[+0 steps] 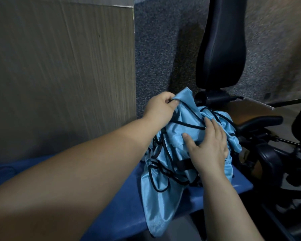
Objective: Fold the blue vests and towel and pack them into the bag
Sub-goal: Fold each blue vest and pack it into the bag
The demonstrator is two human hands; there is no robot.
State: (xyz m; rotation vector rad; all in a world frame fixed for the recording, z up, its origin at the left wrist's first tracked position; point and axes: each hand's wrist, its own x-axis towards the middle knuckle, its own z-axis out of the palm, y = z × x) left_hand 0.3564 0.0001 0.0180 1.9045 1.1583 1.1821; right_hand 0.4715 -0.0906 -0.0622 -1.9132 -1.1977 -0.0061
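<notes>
At the near edge of the table [236, 186], toward its right end, one tail of the blue vests [179, 129] hangs over the rim. The rest of the vests lie on the surface as a single crumpled heap, with black edging looped and tangled through the shiny fabric. How many vests are in the heap cannot be told. No fold is made yet, so I judge the task to be at its start.

On the near-right slope of the heap, your right hand [210, 145] lies palm-down. The fingers are straight and slightly spread, the thumb is set apart, and they press the cloth without gripping it. I read this as an anchor that holds the bundle on the table while the other hand works.

At the far top of the heap, your left hand [161, 106] pinches a raised fold between the thumb and curled fingers, with a strand of black trim caught in the pinch. The cloth peaks upward there. The hold suits drawing one vest free of the others.

Risk noted: the edging is interlaced, so a pull may drag the whole bundle toward the right end or the near edge.

Beyond the table's far edge stands a black chair [221, 49] on grey carpet [163, 49], with a wooden panel [59, 66] at the far left. Neither the towel nor the bag can be identified.
</notes>
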